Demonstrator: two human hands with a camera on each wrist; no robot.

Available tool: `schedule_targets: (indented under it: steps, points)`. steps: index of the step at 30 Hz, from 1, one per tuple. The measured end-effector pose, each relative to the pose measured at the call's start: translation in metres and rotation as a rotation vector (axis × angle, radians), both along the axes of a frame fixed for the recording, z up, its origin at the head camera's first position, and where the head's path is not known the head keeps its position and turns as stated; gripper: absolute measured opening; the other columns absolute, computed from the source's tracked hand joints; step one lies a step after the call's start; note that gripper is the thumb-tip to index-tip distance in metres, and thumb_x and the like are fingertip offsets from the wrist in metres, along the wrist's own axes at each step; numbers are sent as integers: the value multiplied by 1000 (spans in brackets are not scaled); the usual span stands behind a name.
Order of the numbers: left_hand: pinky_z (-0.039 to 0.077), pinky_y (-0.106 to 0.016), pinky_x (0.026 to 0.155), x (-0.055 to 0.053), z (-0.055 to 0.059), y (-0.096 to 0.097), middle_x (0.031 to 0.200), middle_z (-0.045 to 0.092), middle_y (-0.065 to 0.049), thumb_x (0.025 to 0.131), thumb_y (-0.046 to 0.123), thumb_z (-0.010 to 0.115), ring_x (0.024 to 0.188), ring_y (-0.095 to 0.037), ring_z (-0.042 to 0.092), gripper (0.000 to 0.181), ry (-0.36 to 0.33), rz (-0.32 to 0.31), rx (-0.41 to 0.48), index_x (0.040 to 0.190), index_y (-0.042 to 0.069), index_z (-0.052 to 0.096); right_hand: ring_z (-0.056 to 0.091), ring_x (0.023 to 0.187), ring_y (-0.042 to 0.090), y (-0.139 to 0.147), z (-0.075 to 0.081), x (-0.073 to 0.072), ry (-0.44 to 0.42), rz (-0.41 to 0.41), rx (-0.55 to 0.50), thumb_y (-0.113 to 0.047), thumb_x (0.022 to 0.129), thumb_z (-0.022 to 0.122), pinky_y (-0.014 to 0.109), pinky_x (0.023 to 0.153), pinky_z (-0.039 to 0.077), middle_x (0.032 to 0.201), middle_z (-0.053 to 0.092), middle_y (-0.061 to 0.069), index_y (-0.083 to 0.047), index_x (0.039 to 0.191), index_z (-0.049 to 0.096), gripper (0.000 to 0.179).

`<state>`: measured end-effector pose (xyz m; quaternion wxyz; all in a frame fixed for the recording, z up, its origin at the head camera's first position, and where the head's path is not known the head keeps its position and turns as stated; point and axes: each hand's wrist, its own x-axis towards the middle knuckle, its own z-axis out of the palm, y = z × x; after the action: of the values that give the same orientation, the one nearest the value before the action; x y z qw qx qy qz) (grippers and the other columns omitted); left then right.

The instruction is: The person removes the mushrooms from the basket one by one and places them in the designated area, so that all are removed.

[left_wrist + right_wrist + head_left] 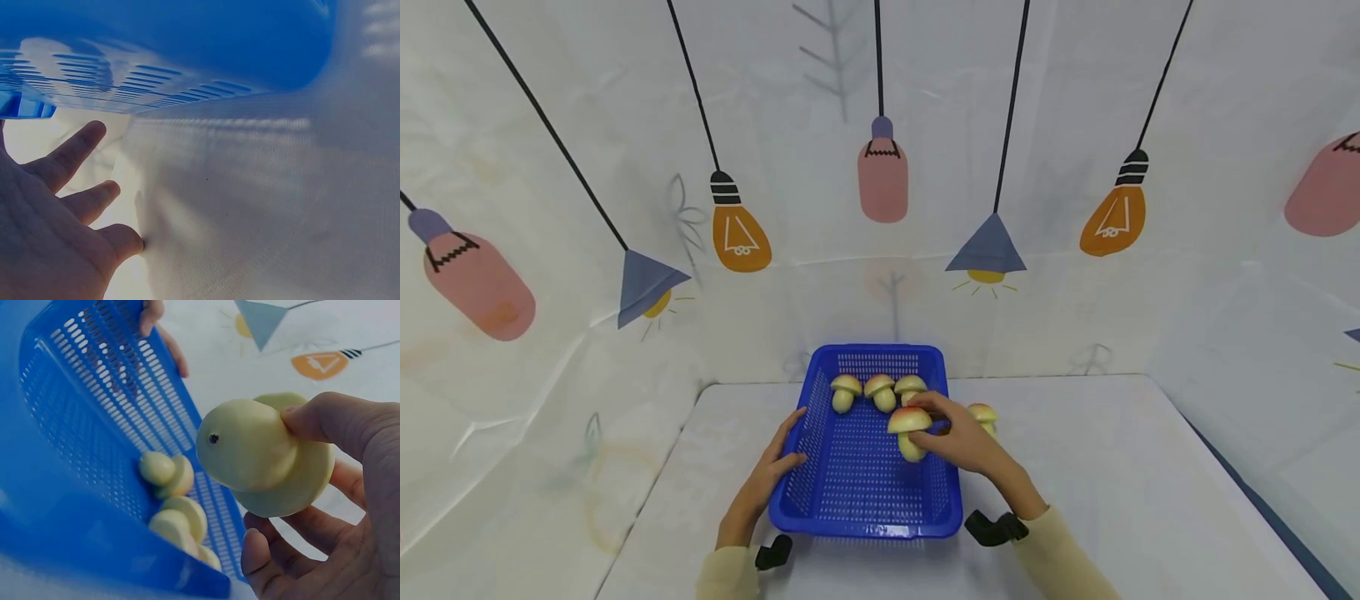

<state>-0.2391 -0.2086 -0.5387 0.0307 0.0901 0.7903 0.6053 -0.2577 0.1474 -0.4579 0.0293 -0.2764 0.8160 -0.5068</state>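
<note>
Beside the left wall of a blue plastic basket (865, 527) is my left hand (769, 468), its thumb and a fingertip over the rim. In the left wrist view, the other fingers (69, 159) are straight and spread outside the wall. My right hand (958, 433) pinches a mushroom (910, 421) by thumb and fingers, above the basket's right part. It has a yellowish cap with a reddish top and a pale stem; the right wrist view shows a dark spot on the stem's end. Three similar mushrooms (880, 387) lie in a row at the basket's far end.
Another mushroom (982, 415) is on the white table (1075, 467) right of the basket, partly behind my right hand. Behind the table hangs a white cloth (820, 308) printed with lamps and bulbs. Black bands (996, 528) are at both wrists.
</note>
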Motion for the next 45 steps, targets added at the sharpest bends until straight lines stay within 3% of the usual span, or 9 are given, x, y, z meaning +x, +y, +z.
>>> schedule_targets:
  steps: [5,11,26,37,45]
  points:
    - [30,-67,112,1,1,1,172,13,-17,91,15,54,149,-49,28,80,13,-9,-1,164,28,24,65,107,26,18,0,2,41,-14,-21,-20,96,72,30,84,54,127,67,12,-8,135,61,42]
    - [31,-65,111,0,2,1,171,16,-17,91,16,55,147,-49,31,80,10,0,6,163,30,26,66,110,29,40,-1,1,46,-39,-44,-17,98,70,30,84,56,129,65,17,-5,136,58,42]
    - [33,-65,109,2,2,0,171,17,-19,90,17,55,146,-49,32,81,20,10,-4,164,28,25,65,115,35,85,-7,-1,107,-201,-17,-14,96,72,32,91,54,135,65,21,-3,137,58,44]
    - [33,-64,109,3,4,2,170,20,-20,89,16,56,144,-49,34,81,29,14,-6,164,26,26,64,118,44,117,-19,-8,85,-322,2,-14,96,72,26,85,54,135,63,24,-2,140,57,48]
    - [29,-67,112,5,6,5,170,19,-20,89,14,56,147,-49,32,81,52,1,-21,164,24,25,62,119,45,134,-30,-17,28,-454,-14,-17,97,71,21,84,51,138,60,26,0,142,55,50]
